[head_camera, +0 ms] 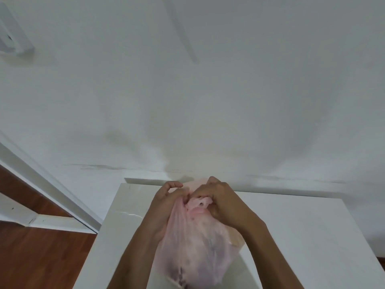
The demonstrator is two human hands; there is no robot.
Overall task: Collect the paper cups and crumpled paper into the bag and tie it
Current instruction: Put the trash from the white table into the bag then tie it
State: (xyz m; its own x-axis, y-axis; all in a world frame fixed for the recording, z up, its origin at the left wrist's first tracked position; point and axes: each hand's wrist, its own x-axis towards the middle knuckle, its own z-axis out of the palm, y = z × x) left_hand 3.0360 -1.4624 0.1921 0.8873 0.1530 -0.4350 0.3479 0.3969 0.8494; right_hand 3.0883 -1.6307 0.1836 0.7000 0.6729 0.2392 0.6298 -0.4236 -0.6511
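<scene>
White tabletop (pixel 291 226) against a plain wall; left hand (pixel 164 203) and right hand (pixel 220 201) both pinch the thin pink plastic bag (pixel 193 247) at its gathered neck, probably knotting it shut.

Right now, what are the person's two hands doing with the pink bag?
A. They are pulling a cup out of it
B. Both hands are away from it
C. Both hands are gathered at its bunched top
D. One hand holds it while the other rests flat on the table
C: the left hand and right hand both grip the bunched top of the pink bag, which sits on the white table.
</scene>
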